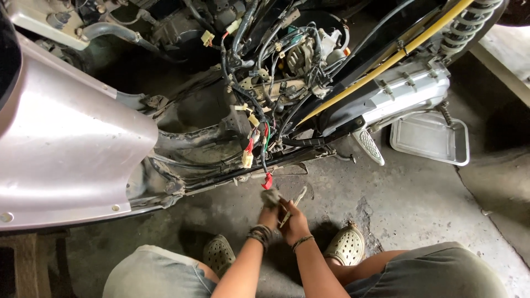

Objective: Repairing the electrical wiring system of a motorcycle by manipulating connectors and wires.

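Silver body panel (pixel 66 143) at the frame's left, lifted clear, leaving frame and wiring bare. Just left of centre, left hand (pixel 270 212) closed around a dark wad, probably a rag (pixel 270 197), directly under the red connector (pixel 268 181) dangling from the wire bundle (pixel 259 138). Touching it, right hand (pixel 294 222) gripping a pale thin tool (pixel 295 201), tip angled upward. Metal tray (pixel 430 138) on the floor at right, under the engine case.

Stained, cracked grey concrete floor (pixel 419 204) w/ raised kerb (pixel 505 69) top right, soft daylight.
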